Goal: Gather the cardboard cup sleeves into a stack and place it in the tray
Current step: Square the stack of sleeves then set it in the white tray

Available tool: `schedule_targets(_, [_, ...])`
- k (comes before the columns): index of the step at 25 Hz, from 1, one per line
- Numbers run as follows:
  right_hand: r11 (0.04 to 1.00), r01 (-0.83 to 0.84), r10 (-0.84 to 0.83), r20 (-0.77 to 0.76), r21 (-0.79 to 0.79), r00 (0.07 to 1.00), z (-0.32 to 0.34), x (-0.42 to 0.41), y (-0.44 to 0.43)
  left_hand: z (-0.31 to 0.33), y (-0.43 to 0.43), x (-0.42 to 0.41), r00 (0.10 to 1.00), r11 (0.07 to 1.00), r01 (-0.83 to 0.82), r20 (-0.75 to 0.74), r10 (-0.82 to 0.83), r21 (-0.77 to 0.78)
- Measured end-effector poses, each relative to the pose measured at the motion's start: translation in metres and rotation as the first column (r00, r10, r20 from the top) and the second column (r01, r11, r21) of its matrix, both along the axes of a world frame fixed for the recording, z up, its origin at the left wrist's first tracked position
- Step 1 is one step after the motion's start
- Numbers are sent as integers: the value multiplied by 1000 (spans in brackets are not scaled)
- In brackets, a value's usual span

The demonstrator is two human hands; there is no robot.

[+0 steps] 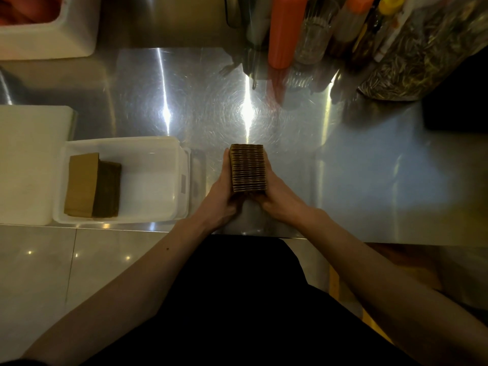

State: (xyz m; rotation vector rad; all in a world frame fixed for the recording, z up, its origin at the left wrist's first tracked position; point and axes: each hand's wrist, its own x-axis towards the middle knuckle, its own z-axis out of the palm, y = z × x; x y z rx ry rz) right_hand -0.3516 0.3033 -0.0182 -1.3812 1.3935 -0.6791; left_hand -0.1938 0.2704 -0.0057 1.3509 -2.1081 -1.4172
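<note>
Head view looks down on a steel counter (369,167), where both hands clamp one squared stack (248,167) of sleeves near the front edge, about midway along it. The left hand (224,191) presses the stack's left face and the right hand (274,196) its right, fingers wrapped close around it, with the ridged sleeve edges facing up. Whether the stack rests on the counter or is held just above it, I cannot tell.

The tray (182,165) sits at the front edge, left of the hands, and already holds sleeves (92,186) lying against its left wall; its right half is bare.

To my eye the gathering is done and the carry into the tray is what remains. It wants steady pressure from both sides so no middle sleeves slip out or fan. I would keep the stack level, travel left, clear the tray's near wall, and set it down in the bare right half before either hand loosens.
</note>
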Motion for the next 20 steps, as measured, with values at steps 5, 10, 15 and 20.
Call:
schedule_targets(5, [1000,10,-10,4,-25,1000,-7,1,1,-7,3,1,1000,1000,-8,19,9,-7])
schedule_targets(10, [1000,25,-25,-14,-8,1000,-12,1,2,-4,1,1,1000,1000,-7,-1,7,-22])
schedule_targets(15, [999,31,-31,-18,-19,999,-10,-2,-3,13,-11,5,1000,1000,-2,-25,3,27])
schedule_targets(20, [999,0,-1,21,52,1000,10,-19,2,40,-26,22,998,993,51,23,-53,106])
